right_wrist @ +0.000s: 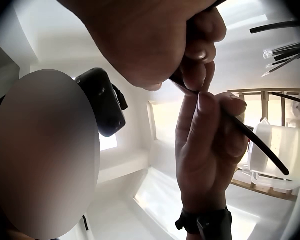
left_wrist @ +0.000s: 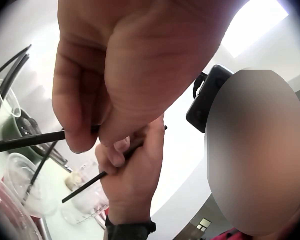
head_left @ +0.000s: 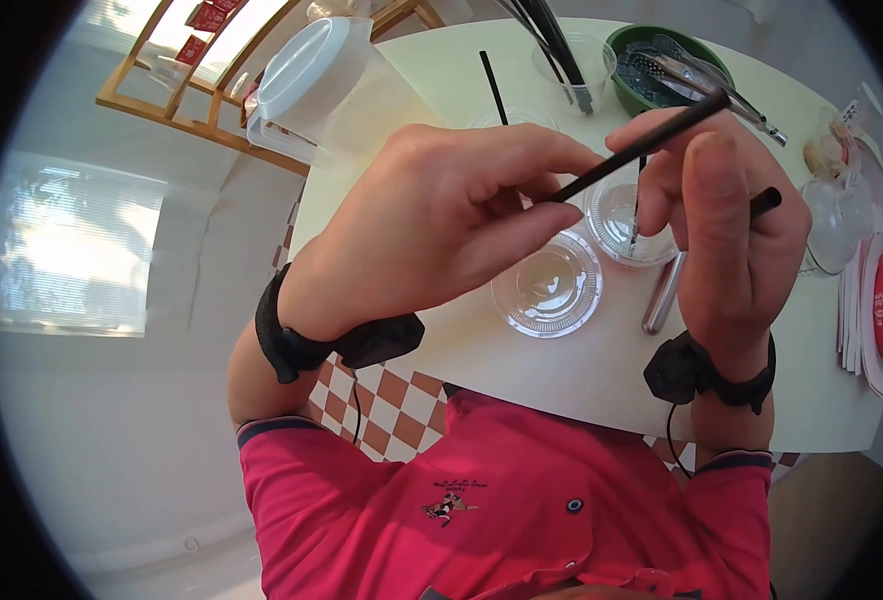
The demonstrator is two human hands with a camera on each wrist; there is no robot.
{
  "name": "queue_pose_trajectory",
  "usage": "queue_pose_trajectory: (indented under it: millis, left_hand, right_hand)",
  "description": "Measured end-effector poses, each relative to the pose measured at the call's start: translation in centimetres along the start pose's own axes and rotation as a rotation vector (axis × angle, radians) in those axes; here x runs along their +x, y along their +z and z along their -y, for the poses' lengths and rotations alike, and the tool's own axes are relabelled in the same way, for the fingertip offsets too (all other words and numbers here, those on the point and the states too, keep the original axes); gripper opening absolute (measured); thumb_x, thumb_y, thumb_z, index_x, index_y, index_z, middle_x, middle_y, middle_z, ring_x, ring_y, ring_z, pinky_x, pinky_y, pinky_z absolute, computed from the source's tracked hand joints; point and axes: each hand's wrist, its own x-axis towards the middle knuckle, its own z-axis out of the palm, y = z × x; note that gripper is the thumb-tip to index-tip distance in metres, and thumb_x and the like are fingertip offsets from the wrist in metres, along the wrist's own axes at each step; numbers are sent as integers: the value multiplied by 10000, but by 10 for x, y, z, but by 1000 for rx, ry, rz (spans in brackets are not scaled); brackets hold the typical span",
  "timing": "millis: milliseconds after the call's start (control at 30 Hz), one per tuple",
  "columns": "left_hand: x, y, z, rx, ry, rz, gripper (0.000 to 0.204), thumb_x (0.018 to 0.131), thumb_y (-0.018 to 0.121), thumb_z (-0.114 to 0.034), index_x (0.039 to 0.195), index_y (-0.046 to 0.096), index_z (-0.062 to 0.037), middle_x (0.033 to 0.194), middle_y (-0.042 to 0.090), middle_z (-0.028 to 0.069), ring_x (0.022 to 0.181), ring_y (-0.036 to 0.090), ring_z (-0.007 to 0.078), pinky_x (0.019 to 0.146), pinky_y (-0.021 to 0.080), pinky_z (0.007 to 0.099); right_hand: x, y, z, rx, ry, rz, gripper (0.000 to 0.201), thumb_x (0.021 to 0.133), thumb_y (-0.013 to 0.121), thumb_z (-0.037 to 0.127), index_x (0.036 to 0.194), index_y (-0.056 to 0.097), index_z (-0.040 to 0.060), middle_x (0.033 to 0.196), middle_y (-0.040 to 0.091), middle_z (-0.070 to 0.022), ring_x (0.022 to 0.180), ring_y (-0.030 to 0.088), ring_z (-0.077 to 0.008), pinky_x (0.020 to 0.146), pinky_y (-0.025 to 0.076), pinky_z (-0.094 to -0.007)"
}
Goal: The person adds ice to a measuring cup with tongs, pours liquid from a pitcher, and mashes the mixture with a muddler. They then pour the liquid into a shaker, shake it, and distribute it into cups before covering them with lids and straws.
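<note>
In the head view my left hand [head_left: 431, 220] pinches a black straw [head_left: 651, 145] between thumb and fingers, and it slants up across the front of my right hand [head_left: 736, 220]. A second black straw [left_wrist: 85, 187] is held in my right hand's curled fingers, its end sticking out past the hand. The hands are raised close together above two clear lidded cups. The nearer cup [head_left: 549, 285] has a clear domed lid; a black straw [head_left: 641, 195] stands in the other cup [head_left: 616, 230]. A third straw [head_left: 491, 85] rises behind my left hand.
A lidded pitcher [head_left: 311, 95] stands at the back left of the table. Behind the cups are a clear container [head_left: 601, 60] of black straws and a green bowl [head_left: 626, 40] with metal utensils. A metal rod [head_left: 664, 295] lies beside the cups; papers [head_left: 856, 300] are at right.
</note>
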Motion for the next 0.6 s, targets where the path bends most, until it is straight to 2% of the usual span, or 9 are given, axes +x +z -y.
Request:
queue_pose_trajectory:
  millis: [67,133,200,267,367,467,600]
  left_hand:
    - [-15,-10,17,31,-74,-47,247,945,700,-7,1187,670,34,952,749,82,756,713,101,666,572,237]
    - [-32,-17,35,-99,-234,-131,199,981,665,-36,1168,673,33,958,751,102,758,718,113,674,585,240]
    - [-46,-20,53,-207,-356,-198,179,1003,650,-75,1141,677,36,956,751,107,774,723,124,689,593,248]
    - [-59,-20,66,-290,-446,-249,193,1010,655,-123,1107,682,42,947,751,96,804,729,133,711,598,261]
    - [-69,-21,78,-332,-386,-317,185,1018,642,-125,1111,686,29,967,753,100,805,729,129,704,590,249]
    - [-68,-19,73,-320,-344,-351,182,1023,633,-127,1114,686,21,975,755,100,801,728,125,695,585,241]
    - [-63,-13,67,-294,-312,-350,180,1037,611,-129,1091,673,31,986,755,121,789,733,138,702,591,251]
  right_hand:
    - [3,-10,-3,6,12,10,603,1096,314,422,1000,698,-33,718,594,-34,604,486,-79,571,358,-235]
    - [7,-13,0,64,91,-31,658,1086,254,442,1016,694,-42,746,601,-56,623,495,-99,596,374,-252]
    - [7,-14,0,109,137,-25,673,1075,232,442,1002,690,-45,764,608,-72,633,503,-112,608,384,-264]
    - [5,-15,-1,117,121,56,654,1065,244,428,964,687,-42,772,617,-80,634,509,-117,608,388,-268]
    - [3,-8,-3,76,84,147,614,1059,279,395,909,685,-39,744,618,-75,610,503,-108,571,376,-261]
    - [-1,3,-3,8,55,144,569,1059,321,355,872,686,-40,700,607,-59,582,487,-92,528,355,-248]
    - [1,4,3,-7,117,147,549,1060,343,335,864,688,-44,695,607,-52,582,485,-84,523,351,-244]
